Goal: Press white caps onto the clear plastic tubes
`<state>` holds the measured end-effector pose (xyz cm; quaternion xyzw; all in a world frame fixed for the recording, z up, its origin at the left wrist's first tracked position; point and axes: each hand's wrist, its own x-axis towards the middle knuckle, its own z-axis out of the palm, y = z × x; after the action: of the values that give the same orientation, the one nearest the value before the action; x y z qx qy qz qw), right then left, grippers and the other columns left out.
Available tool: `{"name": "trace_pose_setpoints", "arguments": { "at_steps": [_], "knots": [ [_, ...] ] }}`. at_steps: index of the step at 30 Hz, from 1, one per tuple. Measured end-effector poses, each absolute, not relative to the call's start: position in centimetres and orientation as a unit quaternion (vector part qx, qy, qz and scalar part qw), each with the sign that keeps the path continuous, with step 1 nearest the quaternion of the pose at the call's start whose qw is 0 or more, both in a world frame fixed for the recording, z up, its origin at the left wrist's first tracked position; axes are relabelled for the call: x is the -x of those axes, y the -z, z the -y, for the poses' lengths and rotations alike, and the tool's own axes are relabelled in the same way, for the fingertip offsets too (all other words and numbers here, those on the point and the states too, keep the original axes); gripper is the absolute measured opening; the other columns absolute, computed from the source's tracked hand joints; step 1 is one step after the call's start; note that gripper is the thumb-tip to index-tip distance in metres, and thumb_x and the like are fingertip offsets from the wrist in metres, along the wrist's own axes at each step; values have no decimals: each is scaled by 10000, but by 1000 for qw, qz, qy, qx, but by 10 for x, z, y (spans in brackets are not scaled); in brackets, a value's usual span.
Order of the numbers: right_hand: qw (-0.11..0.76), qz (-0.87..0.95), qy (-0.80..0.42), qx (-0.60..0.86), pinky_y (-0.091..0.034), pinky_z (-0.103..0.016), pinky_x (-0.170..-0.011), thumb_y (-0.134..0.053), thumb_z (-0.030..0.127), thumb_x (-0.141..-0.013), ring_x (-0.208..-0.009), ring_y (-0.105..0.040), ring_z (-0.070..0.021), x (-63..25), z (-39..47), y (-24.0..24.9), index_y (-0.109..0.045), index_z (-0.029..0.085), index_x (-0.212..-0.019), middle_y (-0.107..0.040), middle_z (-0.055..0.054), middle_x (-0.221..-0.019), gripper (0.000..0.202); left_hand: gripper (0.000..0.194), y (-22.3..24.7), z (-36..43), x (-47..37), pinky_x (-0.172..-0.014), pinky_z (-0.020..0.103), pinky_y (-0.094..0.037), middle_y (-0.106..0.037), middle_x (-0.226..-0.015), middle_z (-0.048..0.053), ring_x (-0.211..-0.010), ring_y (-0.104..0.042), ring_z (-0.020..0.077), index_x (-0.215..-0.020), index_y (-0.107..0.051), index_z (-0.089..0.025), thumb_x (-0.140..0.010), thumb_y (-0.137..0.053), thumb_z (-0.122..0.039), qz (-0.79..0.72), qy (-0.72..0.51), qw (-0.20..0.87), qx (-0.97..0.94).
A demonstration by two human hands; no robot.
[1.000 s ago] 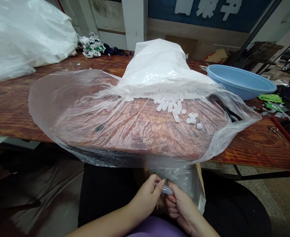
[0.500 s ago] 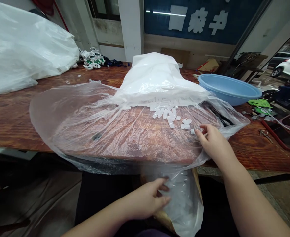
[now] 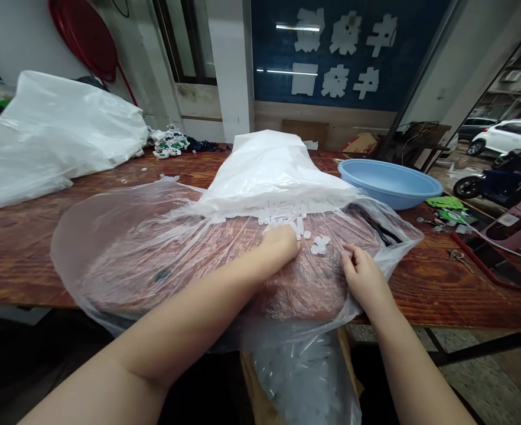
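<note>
A large clear plastic sheet (image 3: pixel 225 260) lies over the wooden table, with a white bag (image 3: pixel 269 171) on it. Small whitish translucent pieces (image 3: pixel 299 225) spill from the bag's front edge. My left hand (image 3: pixel 280 239) is at these pieces, its fingers hidden behind the back of the hand. To the right, a small cluster of round pieces (image 3: pixel 319 245) lies on the sheet. Beside it my right hand (image 3: pixel 360 268) rests on the sheet, thumb and index finger close together; what is between them is too small to tell. Below the table edge sits an open bag of similar pieces (image 3: pixel 296 378).
A blue basin (image 3: pixel 391 180) stands at the back right. Keys (image 3: pixel 461 258), green cloth (image 3: pixel 446 203) and a red-edged tray (image 3: pixel 495 262) lie on the right. Another big white bag (image 3: pixel 78 127) and a pile of small parts (image 3: pixel 168 141) are at the back left.
My left hand has moved from above the lower bag up to the pieces on the sheet. My right hand is slightly lower, and the white piece at its fingertips no longer shows. The view has tilted up.
</note>
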<state>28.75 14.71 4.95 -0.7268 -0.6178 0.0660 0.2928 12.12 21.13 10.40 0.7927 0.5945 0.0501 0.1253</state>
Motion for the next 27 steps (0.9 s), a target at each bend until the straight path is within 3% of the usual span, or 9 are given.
{"name": "trace_pose_setpoints", "arguments": {
  "at_steps": [4,8,11,16,21,23,25,27],
  "knots": [
    [418,597,-157,667,-437,-339,-784,-439,411,-801,-881,-558,-207,-285,-127,-42,-538,141,-1103,-597,-104,-985,416,267,-99,-201,-120,-742,377,-457,-627,-959,228,-896,-604,316,-962,-606,-28,-774,-463,-152,-599,-31,128,-789],
    [484,570,-262,610,-448,-283,-742,-522,442,-776,-828,-557,-164,-270,-101,-39,-581,189,-1059,-587,-66,-961,384,249,-98,-172,-99,-764,396,-449,-620,-950,192,-890,-592,308,-966,-582,-62,-809,-454,-208,-560,-43,123,-818],
    [524,580,-296,549,-455,-228,-718,-558,391,-780,-818,-537,-128,-259,-84,-43,-609,205,-1008,-545,-52,-970,299,244,-88,-137,-82,-752,360,-454,-622,-906,120,-844,-588,250,-974,-568,-113,-847,-416,-255,-484,-121,171,-850],
    [428,699,-341,460,-462,-205,-771,-525,271,-827,-902,-548,-120,-259,-60,-52,-597,276,-1066,-564,-34,-956,249,324,-65,-89,-59,-788,291,-453,-597,-994,84,-883,-556,177,-1159,-502,-170,-875,-359,-234,-345,-219,274,-870],
    [314,771,-343,435,-469,-240,-776,-523,288,-829,-877,-576,-144,-262,-41,-63,-614,276,-1061,-619,-41,-951,249,314,-59,-67,-49,-766,211,-457,-580,-977,45,-856,-553,126,-1150,-515,-227,-861,-397,-183,-303,-208,373,-852],
    [301,751,-330,485,-460,-221,-651,-544,365,-807,-716,-573,-131,-257,-37,-63,-660,234,-918,-622,-28,-775,208,313,-56,-63,-49,-778,228,-459,-582,-978,59,-866,-556,138,-1149,-517,-209,-868,-380,-191,-299,-217,364,-855],
    [298,723,-312,539,-401,-214,-531,-460,428,-840,-558,-507,-107,-251,-35,-60,-633,189,-651,-543,-10,-580,350,321,-52,-60,-50,-779,262,-465,-587,-992,86,-873,-559,164,-1155,-518,-185,-883,-348,-208,-302,-228,327,-866],
    [308,705,-311,558,-385,-220,-513,-356,449,-875,-536,-487,-106,-248,-32,-54,-576,177,-576,-513,-13,-555,460,333,-47,-59,-51,-751,284,-475,-595,-986,101,-849,-563,181,-1167,-513,-179,-894,-326,-220,-313,-234,288,-874]
  ]
}}
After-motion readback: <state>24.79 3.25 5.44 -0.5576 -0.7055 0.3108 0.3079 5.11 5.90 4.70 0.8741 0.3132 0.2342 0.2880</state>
